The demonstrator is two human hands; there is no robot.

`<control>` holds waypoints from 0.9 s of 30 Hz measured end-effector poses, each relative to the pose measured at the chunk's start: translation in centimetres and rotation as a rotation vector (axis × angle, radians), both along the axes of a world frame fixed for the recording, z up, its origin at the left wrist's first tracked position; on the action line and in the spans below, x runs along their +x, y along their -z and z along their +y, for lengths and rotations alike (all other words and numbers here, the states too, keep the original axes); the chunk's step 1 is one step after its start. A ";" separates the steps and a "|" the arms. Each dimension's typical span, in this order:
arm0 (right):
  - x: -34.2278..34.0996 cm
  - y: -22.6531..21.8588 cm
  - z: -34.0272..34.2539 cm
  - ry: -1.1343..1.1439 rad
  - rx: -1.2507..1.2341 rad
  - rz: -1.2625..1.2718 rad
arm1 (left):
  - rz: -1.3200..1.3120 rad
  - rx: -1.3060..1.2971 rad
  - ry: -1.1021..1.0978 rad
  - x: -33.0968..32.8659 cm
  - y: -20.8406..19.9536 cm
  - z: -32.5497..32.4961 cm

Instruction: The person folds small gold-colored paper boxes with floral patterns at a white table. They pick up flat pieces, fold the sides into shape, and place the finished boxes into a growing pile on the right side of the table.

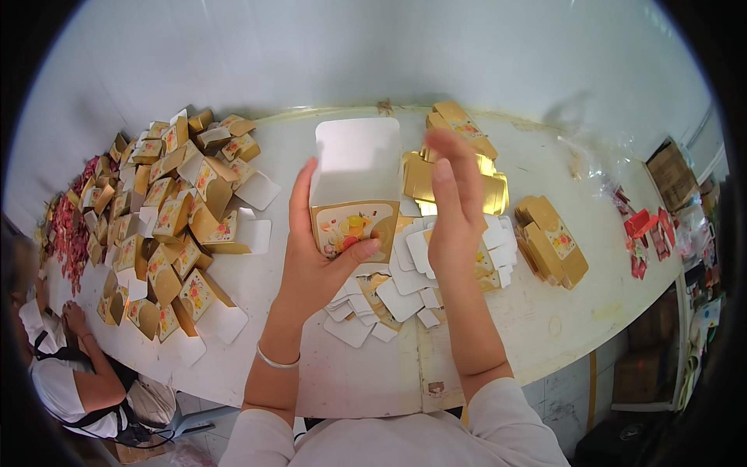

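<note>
My left hand (311, 268) grips a small gold carton (340, 231) with a flower-and-fruit print, thumb on its front face and fingers along its left side. The carton is folded into shape, its white inside showing and its long white flap standing up at the back. To the right of the carton, my right hand (454, 222) is raised with fingers stretched and thumb apart, holding nothing; its fingertips are slightly blurred. Beneath both hands lie flattened cartons (401, 297) with white flaps spread out. Shiny gold flat cartons (493, 191) lie just behind my right hand.
Folded cartons with flaps up (163, 206) are heaped at left, beside small red packets (68, 233). Stacks of flat cartons stand at right (554, 241) and at back (464, 124). Red packaging (642, 224) and clear plastic (595, 159) lie far right. Another person (93, 385) sits at left.
</note>
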State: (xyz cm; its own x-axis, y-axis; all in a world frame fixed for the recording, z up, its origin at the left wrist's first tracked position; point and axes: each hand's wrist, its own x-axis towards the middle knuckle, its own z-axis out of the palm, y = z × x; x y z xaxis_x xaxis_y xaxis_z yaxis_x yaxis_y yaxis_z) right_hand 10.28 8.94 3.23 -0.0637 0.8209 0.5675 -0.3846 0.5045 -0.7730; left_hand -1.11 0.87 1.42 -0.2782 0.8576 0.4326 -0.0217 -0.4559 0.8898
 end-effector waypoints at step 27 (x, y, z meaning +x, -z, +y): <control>0.4 0.1 -0.7 -0.620 -0.093 -0.129 | 0.065 -0.051 0.064 -1.7 -1.1 -1.3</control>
